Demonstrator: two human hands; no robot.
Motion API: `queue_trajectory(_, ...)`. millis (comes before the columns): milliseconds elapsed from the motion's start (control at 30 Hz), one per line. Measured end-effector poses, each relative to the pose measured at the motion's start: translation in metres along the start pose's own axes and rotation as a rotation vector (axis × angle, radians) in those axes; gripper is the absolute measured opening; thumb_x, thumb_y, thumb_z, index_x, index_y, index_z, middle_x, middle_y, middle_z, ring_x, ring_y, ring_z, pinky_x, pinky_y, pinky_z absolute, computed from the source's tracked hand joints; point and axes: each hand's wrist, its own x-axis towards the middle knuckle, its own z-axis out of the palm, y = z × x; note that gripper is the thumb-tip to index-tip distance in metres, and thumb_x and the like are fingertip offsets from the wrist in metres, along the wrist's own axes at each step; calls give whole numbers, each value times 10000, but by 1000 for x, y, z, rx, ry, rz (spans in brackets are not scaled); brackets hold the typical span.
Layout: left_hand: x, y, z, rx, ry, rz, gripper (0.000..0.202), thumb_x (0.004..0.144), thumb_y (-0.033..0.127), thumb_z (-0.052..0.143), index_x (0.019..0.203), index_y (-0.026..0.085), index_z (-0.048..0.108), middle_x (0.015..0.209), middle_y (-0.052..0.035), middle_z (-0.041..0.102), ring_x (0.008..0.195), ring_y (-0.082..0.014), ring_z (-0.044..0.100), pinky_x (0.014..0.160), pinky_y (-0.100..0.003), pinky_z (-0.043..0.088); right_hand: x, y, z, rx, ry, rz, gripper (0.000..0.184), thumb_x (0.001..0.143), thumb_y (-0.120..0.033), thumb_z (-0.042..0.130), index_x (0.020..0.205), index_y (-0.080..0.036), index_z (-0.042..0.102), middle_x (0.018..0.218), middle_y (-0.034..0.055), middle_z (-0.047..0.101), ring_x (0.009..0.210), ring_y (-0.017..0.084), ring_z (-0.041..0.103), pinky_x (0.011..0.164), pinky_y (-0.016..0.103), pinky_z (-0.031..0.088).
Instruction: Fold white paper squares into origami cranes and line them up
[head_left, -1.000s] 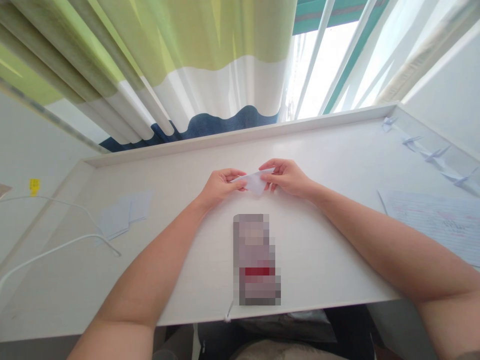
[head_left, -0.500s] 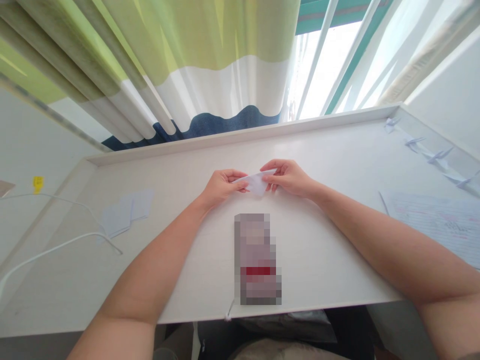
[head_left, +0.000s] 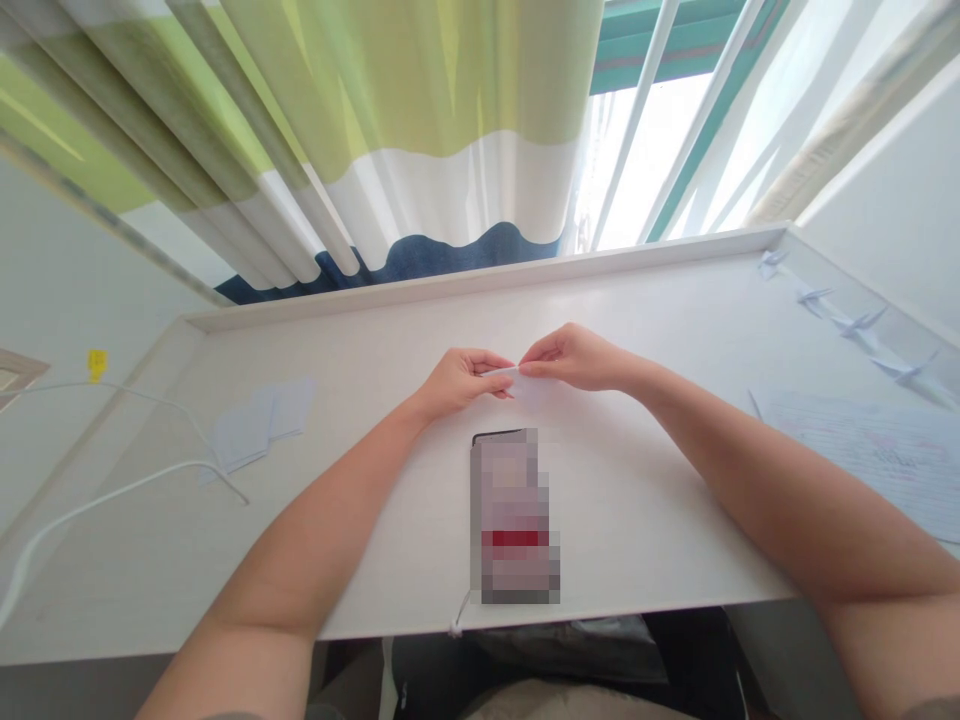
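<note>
A small folded piece of white paper (head_left: 531, 390) is held up between my two hands over the middle of the white desk (head_left: 630, 480). My left hand (head_left: 466, 382) pinches its left side between thumb and fingers. At the upper edge, close to the left fingertips, my right hand (head_left: 574, 358) has thumb and forefinger pressed together on the paper. Below the hands lies a phone (head_left: 514, 515) with a blurred-out screen and a short cord at its lower left corner.
White paper sheets (head_left: 244, 425) lie at the left beside a white cable (head_left: 112, 500). Along the right edge sit several folded paper shapes (head_left: 859, 325), with a written-on lined sheet (head_left: 862, 450) nearer me. A raised ledge (head_left: 480, 282) borders the back, below a curtain (head_left: 450, 90).
My right hand has shifted its grip left along the paper's upper edge, bringing both hands' fingertips nearly together. The camera view has shifted slightly.
</note>
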Motion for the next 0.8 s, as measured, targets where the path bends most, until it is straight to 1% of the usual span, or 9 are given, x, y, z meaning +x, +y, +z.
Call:
queue_trajectory(133,0,-1,0,0,0,-10,493,703,445,983,1046,132,816,844,-81,831,768,-211,806,826,-351,642,1,0,-3,0,-9,11,289,835,-441,759,902,-180,862,787,52,772,683,158,617,609,286,427)
queue_trajectory(300,1,-3,-1,11,5,-17,467,707,440,978,1035,142,829,842,-86,831,766,-218,802,808,-354,638,3,5,0,42,-9,46,262,817,-438,768,858,-195,855,768,46,766,648,153,601,557,280,402)
queue_trajectory(500,2,-5,-1,15,1,-2,423,719,434,967,1000,147,835,841,-89,831,751,-218,794,777,-352,633,2,5,1,60,7,27,212,806,-395,770,823,-199,849,770,43,777,685,169,631,591,287,437)
queue_trajectory(600,2,-6,-1,17,-1,9,393,740,416,952,994,139,836,849,-93,831,754,-205,788,774,-336,625,2,3,1,56,5,21,215,804,-389,763,821,-191,847,756,39,771,685,164,627,603,288,434)
queue_trajectory(700,2,-5,0,6,3,14,392,730,404,957,987,135,834,851,-91,829,746,-195,782,774,-328,623,2,3,1,67,-5,13,228,803,-397,765,828,-185,846,753,40,768,674,159,618,601,289,427)
queue_trajectory(800,2,-4,-1,2,-27,3,415,732,432,958,999,141,833,868,-93,831,760,-202,787,789,-338,634,3,5,1,75,-1,5,231,798,-408,775,827,-190,845,754,41,765,674,158,616,599,290,422)
